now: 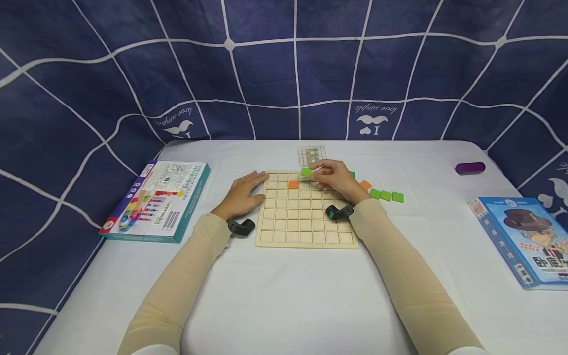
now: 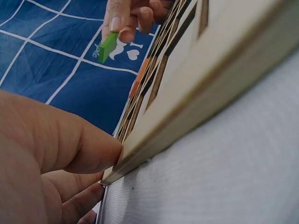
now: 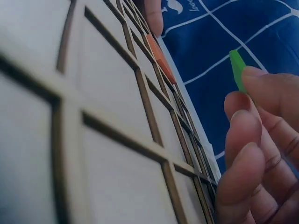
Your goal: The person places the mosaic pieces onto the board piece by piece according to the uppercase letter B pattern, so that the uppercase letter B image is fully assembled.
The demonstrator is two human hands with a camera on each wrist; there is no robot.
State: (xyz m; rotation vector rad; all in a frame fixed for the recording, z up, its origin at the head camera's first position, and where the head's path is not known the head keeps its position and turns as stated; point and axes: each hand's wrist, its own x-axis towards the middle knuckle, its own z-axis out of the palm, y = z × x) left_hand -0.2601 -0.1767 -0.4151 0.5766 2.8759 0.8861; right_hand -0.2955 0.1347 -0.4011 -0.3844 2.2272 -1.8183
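A wooden grid board (image 1: 306, 245) lies on the white table, with an orange square tile (image 1: 293, 185) in one of its upper cells. My right hand (image 1: 335, 178) pinches a light green square tile (image 1: 305, 171) between thumb and fingertip above the board's far edge. That same green tile (image 3: 238, 70) is raised clear of the grid in the right wrist view. At the board's left side, my left hand (image 1: 243, 195) rests with its fingers extended toward the far corner. Its thumb (image 2: 88, 144) touches the board's edge in the left wrist view.
Beyond the board lies a printed pattern card (image 1: 306, 157). Right of it are a loose orange tile (image 1: 366, 185) and several green tiles (image 1: 386, 195). A toy box (image 1: 155, 199) sits left, a blue box (image 1: 523, 241) and a purple case (image 1: 470, 168) right.
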